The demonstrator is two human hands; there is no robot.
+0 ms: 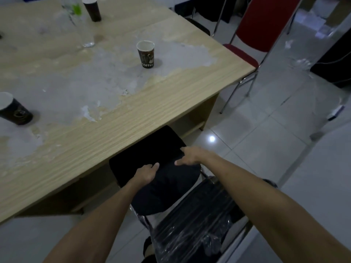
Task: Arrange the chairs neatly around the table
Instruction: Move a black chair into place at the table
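Head view looks down on my two bare arms reaching to a black chair (152, 168) drawn up at the near edge of the wooden table (133, 114). My left hand (146, 174) lies on the black seat cushion with the fingers curled over its surface; whether it really grips the cushion I cannot tell. My right hand (190, 155) clasps the right edge of the same cushion, fingers wrapped round the far side and thumb on top. The front of the seat is tucked under the tabletop, while the backrest, wrapped in clear plastic film (190, 230), sits nearest to me, low in the picture.

A red chair (260, 27) stands at the table's far right corner, its seat pushed partly under the top. On the worn tabletop stand three dark paper cups: one marked COFFEE (145, 54) near the middle, one (14, 111) at the left edge, one (92, 8) at the far side beside a clear glass (86, 35). Pale floor tiles (266, 149) spread out to the right.
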